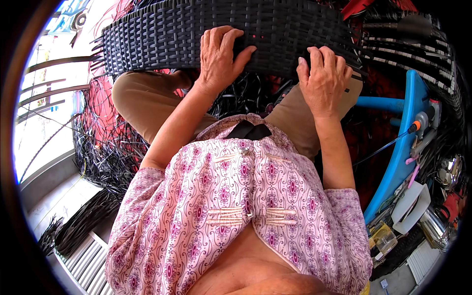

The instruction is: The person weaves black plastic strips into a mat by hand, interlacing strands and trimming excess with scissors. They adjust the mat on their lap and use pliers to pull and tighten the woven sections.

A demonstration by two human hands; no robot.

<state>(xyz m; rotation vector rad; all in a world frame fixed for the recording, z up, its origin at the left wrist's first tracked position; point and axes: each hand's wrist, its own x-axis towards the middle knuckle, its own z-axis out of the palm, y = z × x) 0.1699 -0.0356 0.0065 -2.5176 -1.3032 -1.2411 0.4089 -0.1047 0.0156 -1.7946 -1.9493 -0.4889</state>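
Observation:
A dark grey woven panel (pixel 157 37) of flat plastic strips lies across my knees, curving along the top of the head view. Loose strip ends stick out at its left end. My left hand (pixel 220 56) rests on the weave near the middle, back upward, thumb stretched away from its bent fingers. At the panel's near edge to the right is my right hand (pixel 323 78). Its fingers are a little bent and apart, with the fingertips at the weave and no separate strip visible in them. The panel's underside is hidden.
Tangled black strips (pixel 105 157) cover the floor at left, with a bundle (pixel 88 221) below. At right stands a blue plastic stool (pixel 400 147), beside an orange-and-black handled tool (pixel 415 126), a white container (pixel 411 207) and metal vessels (pixel 435 228). Another woven piece (pixel 408 51) lies upper right.

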